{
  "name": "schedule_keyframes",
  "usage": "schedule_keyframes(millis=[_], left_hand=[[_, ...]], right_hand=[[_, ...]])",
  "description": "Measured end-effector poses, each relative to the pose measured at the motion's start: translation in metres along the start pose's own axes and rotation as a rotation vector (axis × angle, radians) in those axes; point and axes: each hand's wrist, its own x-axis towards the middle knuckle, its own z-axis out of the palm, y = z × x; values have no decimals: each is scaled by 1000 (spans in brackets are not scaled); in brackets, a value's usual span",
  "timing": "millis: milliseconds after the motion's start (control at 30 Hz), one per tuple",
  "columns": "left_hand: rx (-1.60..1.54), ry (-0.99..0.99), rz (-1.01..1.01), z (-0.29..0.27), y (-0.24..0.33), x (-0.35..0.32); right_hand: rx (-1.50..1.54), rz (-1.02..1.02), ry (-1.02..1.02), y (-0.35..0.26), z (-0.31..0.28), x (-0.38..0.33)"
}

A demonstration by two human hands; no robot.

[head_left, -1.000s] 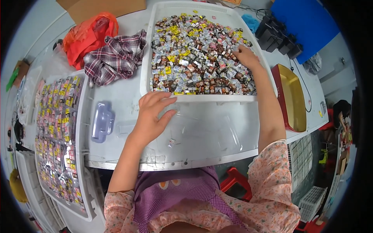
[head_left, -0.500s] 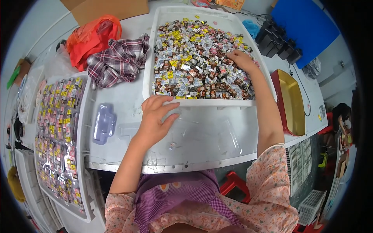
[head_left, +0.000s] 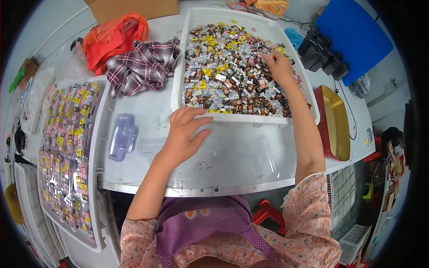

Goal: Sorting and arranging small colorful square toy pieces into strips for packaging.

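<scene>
A big white tray (head_left: 178, 96) holds a spread heap of tiny packet-like pieces (head_left: 223, 82) in brown, white, yellow and pink. My right hand (head_left: 280, 70) reaches over the tray's right side, its thumb and fingertips closed together down at the pieces. Whatever lies between those fingertips is too small to make out. At the tray's near left corner, my left hand (head_left: 183, 136) rests by the rim with fingers apart and nothing in them. One loose small piece (head_left: 202, 165) lies on the table in front of the tray.
On the left stands another white tray (head_left: 96, 178) with clear bags of similar pieces. A lavender plastic lid-like piece (head_left: 122, 137), a plaid cloth (head_left: 140, 69) and a red bag (head_left: 107, 44) lie nearby. To the right are a red-and-gold box (head_left: 334, 123) and black power adapters (head_left: 315, 51).
My right hand has shifted slightly left and away from me over the heap. My left hand stays at the rim. The whole view has moved a little.
</scene>
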Motion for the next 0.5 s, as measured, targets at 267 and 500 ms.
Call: schedule_keyframes(millis=[267,500], left_hand=[[-318,43,-230,-6,10,9],[-1704,365,-763,-19,46,12]], right_hand=[[933,339,132,-101,-15,-33],[896,-57,-66,-200,40,-137]])
